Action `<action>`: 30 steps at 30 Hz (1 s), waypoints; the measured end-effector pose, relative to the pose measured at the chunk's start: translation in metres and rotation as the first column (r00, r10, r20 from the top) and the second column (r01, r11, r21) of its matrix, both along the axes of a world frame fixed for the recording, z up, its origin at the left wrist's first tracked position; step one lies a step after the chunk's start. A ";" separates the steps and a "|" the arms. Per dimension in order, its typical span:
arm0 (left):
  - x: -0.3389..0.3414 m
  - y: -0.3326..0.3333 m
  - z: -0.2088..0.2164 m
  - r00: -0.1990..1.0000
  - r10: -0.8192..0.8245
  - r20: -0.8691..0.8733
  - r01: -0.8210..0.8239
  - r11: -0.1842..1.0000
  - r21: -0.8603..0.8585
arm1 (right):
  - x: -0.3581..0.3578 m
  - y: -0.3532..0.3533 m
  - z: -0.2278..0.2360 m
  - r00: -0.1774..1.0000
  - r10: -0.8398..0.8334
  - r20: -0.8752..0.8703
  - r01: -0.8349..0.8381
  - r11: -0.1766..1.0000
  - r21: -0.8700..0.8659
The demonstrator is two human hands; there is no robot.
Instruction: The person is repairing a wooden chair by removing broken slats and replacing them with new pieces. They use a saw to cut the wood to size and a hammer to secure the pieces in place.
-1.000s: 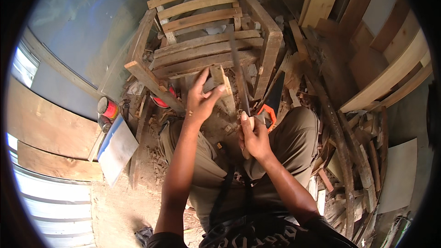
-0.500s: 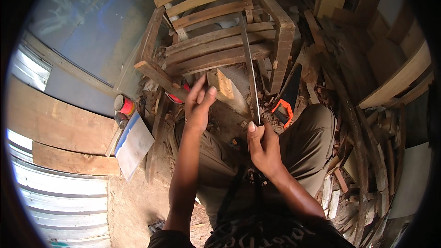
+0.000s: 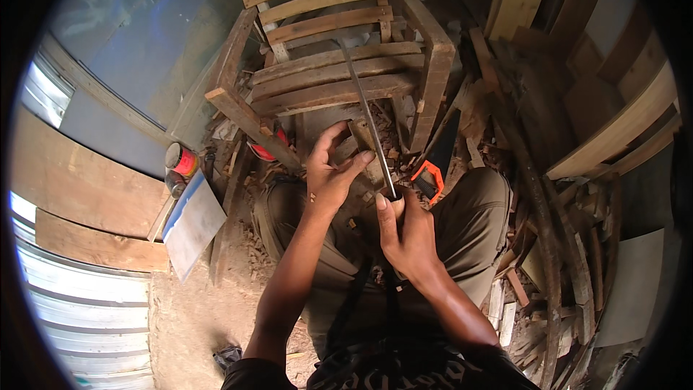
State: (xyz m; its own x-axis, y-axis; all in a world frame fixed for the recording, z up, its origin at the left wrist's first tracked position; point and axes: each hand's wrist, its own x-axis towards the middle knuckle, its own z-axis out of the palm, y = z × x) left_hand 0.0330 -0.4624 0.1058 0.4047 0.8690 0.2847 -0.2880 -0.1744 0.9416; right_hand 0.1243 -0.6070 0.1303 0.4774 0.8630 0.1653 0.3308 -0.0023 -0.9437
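In my right hand [image 3: 408, 235] is the handle of a machete, its long, narrow blade [image 3: 367, 101] rising away from me and slightly leftward. The blade passes across a wooden block [image 3: 361, 133], seen end-on between my knees, and hides part of it. From the block's left side my left hand [image 3: 336, 166] grips it, thumb over the near face and fingers bent behind. Whether the edge touches the wood I cannot tell. Small pale chips show by my left wrist and below the block.
A slatted wooden chair [image 3: 339, 90] stands ahead. An orange-handled saw [image 3: 431, 180] leans right of the block. Scrap wood [image 3: 548, 245] piles up on the right. A red can [image 3: 182, 160] and a white-and-blue sheet [image 3: 195, 224] lie left. Another red can [image 3: 271, 144] sits by the chair.
The machete has swung left, over the block. My left hand has shifted onto the block, its thumb now across the near face. Small chips have appeared. The whole view has shifted slightly.
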 end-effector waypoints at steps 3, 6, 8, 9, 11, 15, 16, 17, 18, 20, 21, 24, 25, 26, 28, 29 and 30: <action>-0.002 0.002 -0.002 1.000 0.002 -0.004 -0.002 0.999 0.039 | -0.001 0.005 -0.013 0.999 -0.006 0.052 0.006 1.000 0.014; -0.004 0.007 -0.007 1.000 0.019 0.023 -0.020 0.998 0.052 | -0.003 0.009 -0.015 0.997 0.011 0.075 -0.020 0.992 0.121; -0.006 0.010 -0.006 0.998 0.031 0.055 -0.033 0.999 0.020 | 0.001 0.008 -0.027 0.995 0.037 -0.092 -0.027 0.994 0.107; -0.009 0.015 -0.011 0.997 0.069 0.038 -0.071 0.995 0.067 | 0.000 0.006 -0.034 0.987 0.030 -0.160 -0.008 0.991 0.137; -0.012 0.026 -0.016 0.992 0.125 0.034 -0.125 0.992 0.018 | 0.002 0.007 -0.043 0.973 0.013 -0.232 0.049 0.965 0.258; -0.021 0.035 -0.015 0.980 0.200 0.016 -0.198 0.975 -0.100 | 0.012 0.010 -0.028 0.956 -0.007 -0.293 0.050 0.989 0.139; -0.022 0.037 -0.015 0.977 0.212 0.028 -0.207 0.970 -0.124 | 0.012 0.011 -0.031 0.977 -0.011 -0.214 0.039 0.991 0.129; -0.024 0.037 -0.014 0.979 0.202 0.027 -0.198 0.973 -0.119 | 0.011 0.012 -0.034 0.991 -0.013 -0.134 0.029 0.993 0.118; -0.023 0.036 -0.014 0.981 0.194 0.014 -0.192 0.976 -0.098 | 0.010 0.013 -0.031 0.999 -0.012 -0.050 0.017 0.994 0.104; -0.021 0.032 -0.012 0.983 0.181 -0.014 -0.182 0.982 -0.056 | 0.006 0.010 -0.016 0.999 0.020 0.032 -0.023 0.995 0.095; -0.017 0.028 -0.012 0.985 0.173 0.003 -0.173 0.985 -0.024 | 0.004 0.012 -0.016 0.998 0.026 0.056 -0.031 0.995 0.096; -0.004 0.016 -0.010 0.986 0.166 -0.016 -0.164 0.982 0.088 | 0.003 0.015 -0.010 0.996 0.015 0.086 -0.024 0.993 0.112; 0.000 0.010 -0.009 0.989 0.145 0.009 -0.146 0.988 0.055 | 0.004 0.017 -0.007 0.996 0.006 0.089 -0.017 0.993 0.120; 0.002 0.005 -0.005 0.992 0.125 0.034 -0.125 0.992 0.023 | 0.005 0.018 -0.006 0.996 0.012 0.090 -0.022 0.993 0.112; 0.003 0.005 -0.007 0.990 0.138 -0.028 -0.134 0.985 0.112 | 0.008 0.019 -0.007 0.996 0.017 0.091 -0.025 0.996 0.085; 0.004 0.006 -0.007 0.988 0.145 -0.059 -0.135 0.979 0.156 | 0.008 0.020 -0.006 0.995 0.017 0.094 -0.025 0.996 0.086; 0.004 0.005 -0.007 0.989 0.142 -0.048 -0.133 0.979 0.153 | 0.008 0.020 -0.005 0.995 0.017 0.097 -0.026 0.996 0.088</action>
